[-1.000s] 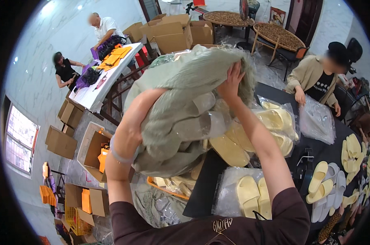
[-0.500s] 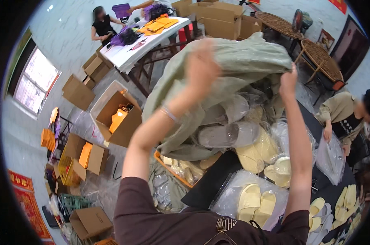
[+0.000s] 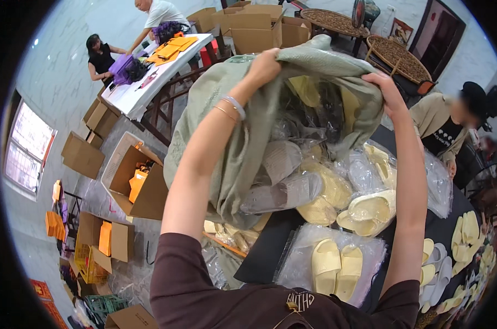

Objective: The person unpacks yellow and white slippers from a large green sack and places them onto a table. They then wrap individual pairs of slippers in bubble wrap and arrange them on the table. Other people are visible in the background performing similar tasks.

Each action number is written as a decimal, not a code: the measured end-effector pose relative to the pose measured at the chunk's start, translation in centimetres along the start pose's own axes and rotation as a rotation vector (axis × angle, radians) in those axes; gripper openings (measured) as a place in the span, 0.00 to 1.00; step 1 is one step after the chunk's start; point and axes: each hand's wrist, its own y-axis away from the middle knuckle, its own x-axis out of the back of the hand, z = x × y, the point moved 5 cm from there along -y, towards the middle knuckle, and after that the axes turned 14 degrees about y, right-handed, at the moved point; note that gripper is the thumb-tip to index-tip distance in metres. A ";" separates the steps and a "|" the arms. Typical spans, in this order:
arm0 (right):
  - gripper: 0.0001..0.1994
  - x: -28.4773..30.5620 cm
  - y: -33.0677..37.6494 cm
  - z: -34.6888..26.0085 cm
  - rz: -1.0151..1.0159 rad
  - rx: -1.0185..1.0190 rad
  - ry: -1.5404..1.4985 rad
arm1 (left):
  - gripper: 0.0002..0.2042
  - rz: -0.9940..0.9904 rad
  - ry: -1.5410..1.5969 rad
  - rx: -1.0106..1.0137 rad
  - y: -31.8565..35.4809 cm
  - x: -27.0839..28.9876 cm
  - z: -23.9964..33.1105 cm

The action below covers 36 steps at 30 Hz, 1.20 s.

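Toward twelve o'clock, the green sack [image 3: 218,115] has its rim clamped in the left hand [image 3: 265,68] at the mouth's ten o'clock and the right hand [image 3: 389,92] at two, a wide grip that likely props it open above wrapped slippers [image 3: 284,193] at six.

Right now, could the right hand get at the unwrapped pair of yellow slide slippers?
Probably yes, but first its grip on the grey-green sack would have to loosen. Nothing covers the yellow slide slippers on the clear plastic bags, so the right hand seems unobstructed.
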 end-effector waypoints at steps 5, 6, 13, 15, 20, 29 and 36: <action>0.14 -3.9 5.6 -1.0 1.042 0.787 1.170 | 0.15 0.168 0.112 0.276 -1.6 1.3 -2.1; 0.12 -7.0 6.7 0.6 0.823 0.820 1.198 | 0.15 0.217 0.174 0.351 -1.6 1.1 -2.1; 0.50 -16.0 3.2 13.8 0.517 0.242 1.307 | 0.16 0.208 0.075 0.331 -1.3 2.9 -0.6; 0.51 -15.0 0.1 14.7 0.536 0.138 1.359 | 0.15 0.171 -0.139 0.188 -1.3 4.7 2.6; 0.41 -15.0 -4.1 15.2 0.322 0.146 1.336 | 0.17 0.234 0.026 0.479 -1.9 16.9 0.1; 0.06 -12.7 -5.0 17.5 0.406 0.427 1.222 | 0.23 -0.307 0.112 0.396 -0.2 13.4 0.2; 0.07 -13.2 -0.3 12.5 0.391 0.824 1.273 | 0.28 -0.024 -0.506 0.217 -4.4 10.5 -3.5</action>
